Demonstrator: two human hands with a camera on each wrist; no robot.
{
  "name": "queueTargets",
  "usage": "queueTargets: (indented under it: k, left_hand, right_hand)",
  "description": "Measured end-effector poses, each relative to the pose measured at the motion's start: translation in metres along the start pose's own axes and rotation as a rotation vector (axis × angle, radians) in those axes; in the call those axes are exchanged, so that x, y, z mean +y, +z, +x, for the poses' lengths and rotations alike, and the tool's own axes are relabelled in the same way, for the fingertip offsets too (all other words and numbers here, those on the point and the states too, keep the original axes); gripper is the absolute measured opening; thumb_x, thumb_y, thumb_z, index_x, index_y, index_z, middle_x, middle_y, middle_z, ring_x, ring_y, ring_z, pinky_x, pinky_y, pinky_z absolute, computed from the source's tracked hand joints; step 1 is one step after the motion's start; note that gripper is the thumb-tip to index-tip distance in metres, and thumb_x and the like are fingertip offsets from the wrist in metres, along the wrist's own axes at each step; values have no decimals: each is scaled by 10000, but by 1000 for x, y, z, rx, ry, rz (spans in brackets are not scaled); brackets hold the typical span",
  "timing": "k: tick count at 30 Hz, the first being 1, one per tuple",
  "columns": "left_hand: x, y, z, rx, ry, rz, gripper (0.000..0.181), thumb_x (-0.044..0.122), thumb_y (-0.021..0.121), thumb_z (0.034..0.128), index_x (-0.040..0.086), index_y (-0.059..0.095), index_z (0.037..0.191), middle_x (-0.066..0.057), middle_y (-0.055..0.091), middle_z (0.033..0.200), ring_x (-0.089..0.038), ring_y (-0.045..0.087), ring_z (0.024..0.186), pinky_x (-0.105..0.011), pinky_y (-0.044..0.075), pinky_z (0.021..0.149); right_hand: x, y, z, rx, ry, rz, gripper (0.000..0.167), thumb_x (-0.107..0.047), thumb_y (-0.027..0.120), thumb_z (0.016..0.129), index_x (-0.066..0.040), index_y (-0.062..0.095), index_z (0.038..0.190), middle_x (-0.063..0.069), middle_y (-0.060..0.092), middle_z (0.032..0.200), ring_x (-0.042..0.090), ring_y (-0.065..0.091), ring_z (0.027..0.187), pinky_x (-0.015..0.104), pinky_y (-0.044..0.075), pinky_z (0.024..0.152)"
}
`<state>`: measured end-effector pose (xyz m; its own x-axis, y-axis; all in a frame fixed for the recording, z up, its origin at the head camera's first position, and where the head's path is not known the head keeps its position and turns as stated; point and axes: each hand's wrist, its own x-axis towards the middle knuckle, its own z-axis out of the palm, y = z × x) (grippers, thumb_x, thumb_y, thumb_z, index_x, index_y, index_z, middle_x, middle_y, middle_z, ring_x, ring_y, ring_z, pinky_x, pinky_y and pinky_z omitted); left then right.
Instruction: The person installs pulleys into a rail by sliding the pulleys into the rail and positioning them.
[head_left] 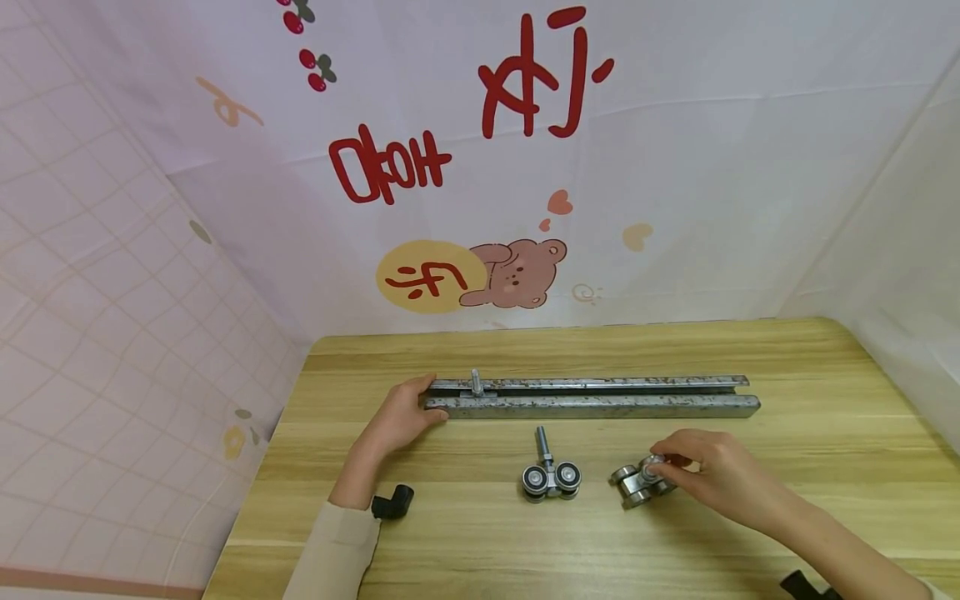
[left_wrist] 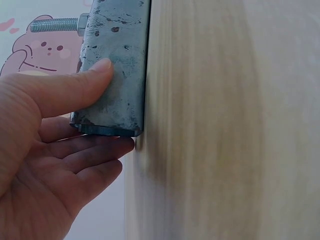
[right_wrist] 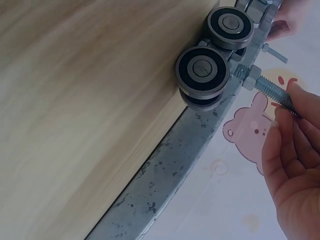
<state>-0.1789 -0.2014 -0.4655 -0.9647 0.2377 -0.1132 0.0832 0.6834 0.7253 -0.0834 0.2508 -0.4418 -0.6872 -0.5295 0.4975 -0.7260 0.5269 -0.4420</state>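
Observation:
A metal channel rail (head_left: 600, 407) with worn, spotted sides lies across the wooden table. At its left end my left hand (head_left: 401, 417) grips it, thumb (left_wrist: 92, 87) on the near side and fingers round the end. A threaded bolt (head_left: 476, 382) stands up out of the rail's slot near that hand. My right hand (head_left: 712, 471) pinches the bolt (right_wrist: 272, 91) of a wheeled roller (head_left: 633, 485), in front of the rail's right half. Another roller (head_left: 551, 478) rests on the table to its left, its bolt pointing toward the rail.
Under the hands is a wood-grain table (head_left: 480, 550). A printed cloth backdrop (head_left: 712, 167) with a bear and red lettering rises behind it, and more cloth hangs at both sides. Black elbow-shaped pieces (head_left: 395, 502) show beside both wrists.

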Motion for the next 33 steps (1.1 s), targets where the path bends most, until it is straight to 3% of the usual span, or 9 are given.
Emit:
queueTargets:
  k: [8,26,33]
  left_hand:
    - [-1,0,0,1,7,3,772,139,810,944,-65,408,1572,-252,451,1581,-405,394,1486,-558,399,1171]
    - [-2,-1,1,2,6,24,780,152,819,937,-51,417,1574,-248,460,1576,-408,403,1481,-560,407,1164]
    - [-2,0,2,4,11,35,782,152,821,934,-58,418,1570,-251,464,1572,-409,409,1477,-556,410,1162]
  right_hand:
    - [8,-5,-5,41,-36,-33,322,1,924,723,-131,792,986,-100,743,888,-11,654,745,98,499,591]
    - [19,-15,-15,73,13,-111,405,40,926,662,-124,796,1009,-118,726,875,-18,618,737,107,482,577]
    - [25,-20,-21,111,15,-150,208,-174,906,826,-126,799,997,-115,725,860,-16,627,731,118,492,588]
